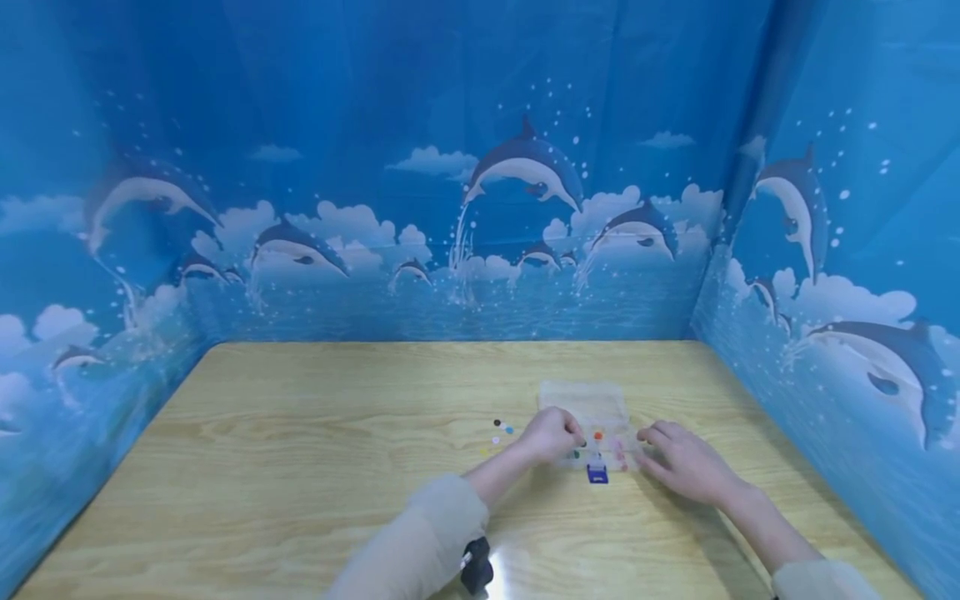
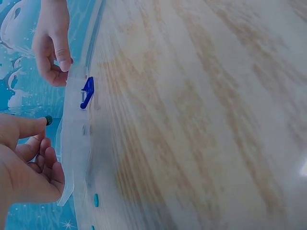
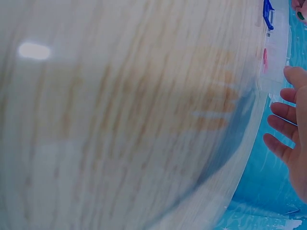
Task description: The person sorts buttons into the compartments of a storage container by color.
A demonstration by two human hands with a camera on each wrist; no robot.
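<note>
The left hand [image 1: 551,433] pinches a green bead [image 2: 48,120] over the clear box [image 1: 592,408], seemingly at its near-left edge, while the right hand [image 1: 686,462], fingers relaxed, touches its right edge on the bench [image 1: 337,417].

left hand [image 2: 26,163] – pinches green bead [image 2: 48,120] | clear box [image 2: 76,139] just beside | blue latch [image 2: 88,92]

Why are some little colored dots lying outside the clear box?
A few small colored beads lie loose on the wooden table, left of the clear box, not inside it. The left hand pinches a green bead.
</note>
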